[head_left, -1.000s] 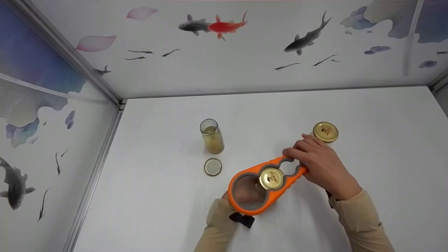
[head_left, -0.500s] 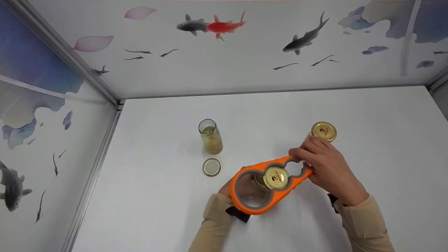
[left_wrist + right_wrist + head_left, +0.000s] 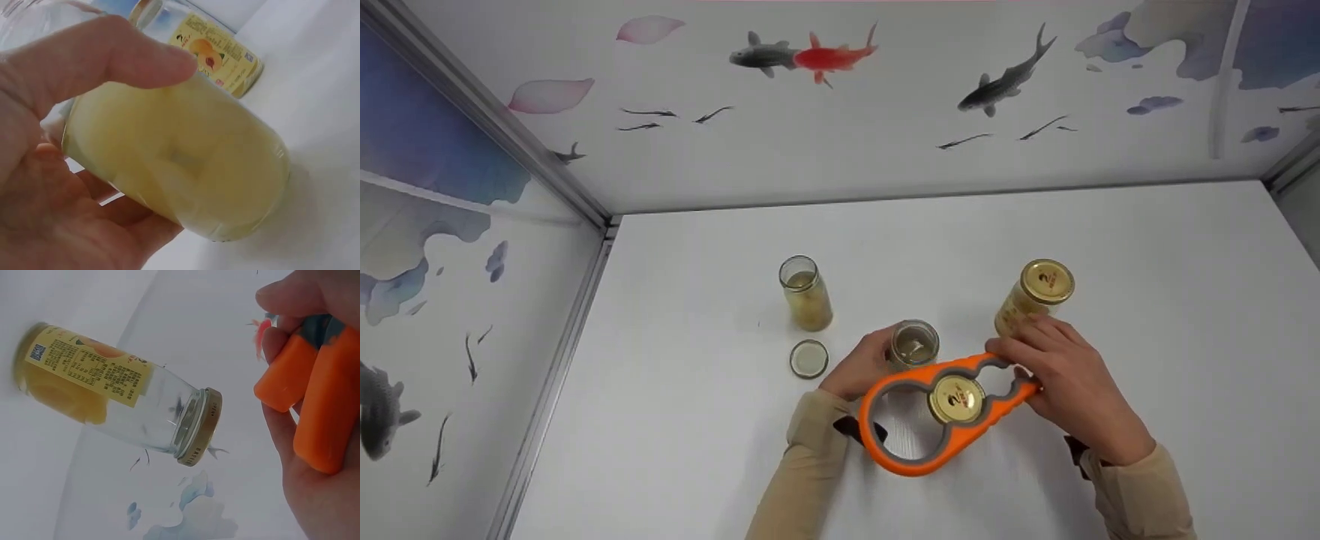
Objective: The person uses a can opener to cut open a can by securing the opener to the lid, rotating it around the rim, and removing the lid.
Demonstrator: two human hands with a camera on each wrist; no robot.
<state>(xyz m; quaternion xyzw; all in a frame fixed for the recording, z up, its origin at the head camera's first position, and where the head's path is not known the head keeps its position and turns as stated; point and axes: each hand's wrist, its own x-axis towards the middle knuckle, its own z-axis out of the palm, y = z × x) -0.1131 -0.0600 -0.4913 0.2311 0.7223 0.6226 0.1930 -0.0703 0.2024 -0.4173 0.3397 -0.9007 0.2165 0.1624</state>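
My left hand [image 3: 861,367] curls round an uncapped glass jar [image 3: 915,343]; the left wrist view shows pale fruit and liquid inside the jar [image 3: 185,157], thumb across its side. In my right hand [image 3: 1072,382] are the handle ends of an orange jar opener [image 3: 911,469] with a grey lining. A gold lid [image 3: 958,399] sits in the opener's middle opening, apart from the jar. Behind the right hand stands a jar with its gold lid on [image 3: 1047,282]. The right wrist view shows this capped jar [image 3: 112,388] with a yellow label, beside the opener's orange handles [image 3: 323,410].
An open jar of fruit [image 3: 810,304] stands on the white table [image 3: 697,300] to the left. In front of it lies a loose lid [image 3: 809,358], pale side up. Walls painted with fish [image 3: 840,58] close off the back and left.
The gold lid has come away from the jar in my left hand and stays in the opener. That jar has moved back, out from beneath the opener, and its open mouth now shows.
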